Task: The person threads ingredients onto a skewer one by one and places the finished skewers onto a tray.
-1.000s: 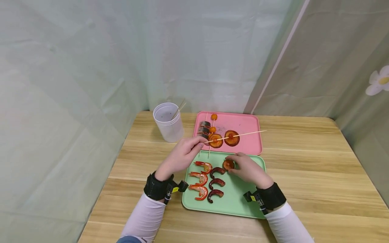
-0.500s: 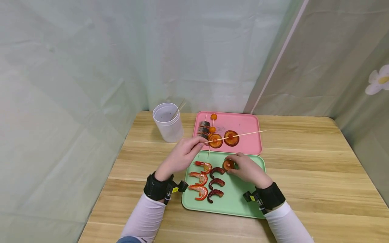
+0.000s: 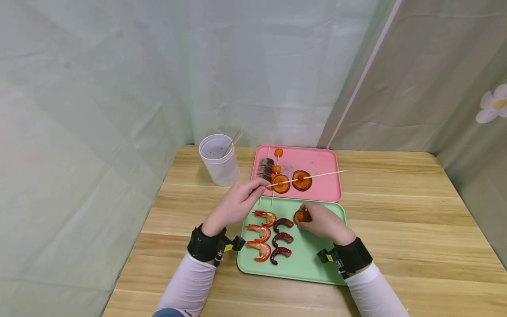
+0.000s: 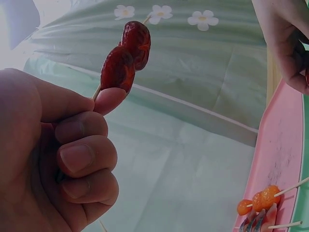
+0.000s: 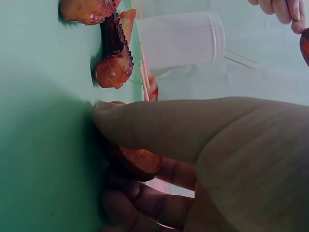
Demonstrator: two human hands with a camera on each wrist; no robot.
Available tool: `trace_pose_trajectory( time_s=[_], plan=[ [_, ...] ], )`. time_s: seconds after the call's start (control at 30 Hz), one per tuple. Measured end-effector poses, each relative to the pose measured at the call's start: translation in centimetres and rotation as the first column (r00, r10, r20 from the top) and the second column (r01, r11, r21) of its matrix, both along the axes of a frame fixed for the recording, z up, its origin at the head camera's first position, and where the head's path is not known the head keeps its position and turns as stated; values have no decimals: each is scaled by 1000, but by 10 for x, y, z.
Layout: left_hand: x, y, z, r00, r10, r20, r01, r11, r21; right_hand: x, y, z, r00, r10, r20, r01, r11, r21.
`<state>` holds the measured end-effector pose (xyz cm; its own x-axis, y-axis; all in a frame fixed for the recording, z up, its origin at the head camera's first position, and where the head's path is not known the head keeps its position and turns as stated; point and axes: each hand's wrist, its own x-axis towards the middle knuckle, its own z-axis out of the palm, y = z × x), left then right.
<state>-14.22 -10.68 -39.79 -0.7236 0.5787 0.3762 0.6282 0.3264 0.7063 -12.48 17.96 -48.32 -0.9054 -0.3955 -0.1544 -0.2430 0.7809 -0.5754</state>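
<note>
My left hand (image 3: 237, 200) pinches a bamboo skewer (image 3: 328, 174) near one end, holding it over the pink tray. Two brown mushroom caps (image 3: 302, 182) are threaded on that skewer, the nearer one close to my fingertips; in the left wrist view the caps (image 4: 117, 70) appear edge-on, dark red and glossy. Over the green tray (image 3: 313, 264), my right hand (image 3: 325, 222) grips a third mushroom cap (image 3: 300, 217) between thumb and fingers. The right wrist view has my thumb covering part of this cap (image 5: 142, 162), low at the tray surface; whether it touches the tray I cannot tell.
Several shrimp (image 3: 266, 252) and curled octopus tentacles (image 3: 282, 238) lie on the green tray's left half. Behind, the pink tray (image 3: 325, 163) bears skewered orange balls (image 3: 279, 152) and skewered fish pieces (image 3: 266, 169). A white cup (image 3: 225, 169) with sticks (image 3: 234, 141) stands left.
The third mushroom cap has shifted slightly right and tilted in my right hand, whose fingers now cover more of it. My left hand and the skewer stay almost still.
</note>
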Motion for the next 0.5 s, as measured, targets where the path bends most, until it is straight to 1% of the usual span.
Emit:
trace_pose_trajectory(
  time_s=[0.33, 0.5],
  plan=[
    [0, 0, 1, 1000, -8, 4, 8, 1000, 5, -1, 1, -1, 1000, -4, -16, 4, 1000, 11],
    [0, -1, 0, 1000, -6, -2, 6, 1000, 6, -1, 1, 2, 1000, -15, -3, 15, 1000, 26]
  ],
)
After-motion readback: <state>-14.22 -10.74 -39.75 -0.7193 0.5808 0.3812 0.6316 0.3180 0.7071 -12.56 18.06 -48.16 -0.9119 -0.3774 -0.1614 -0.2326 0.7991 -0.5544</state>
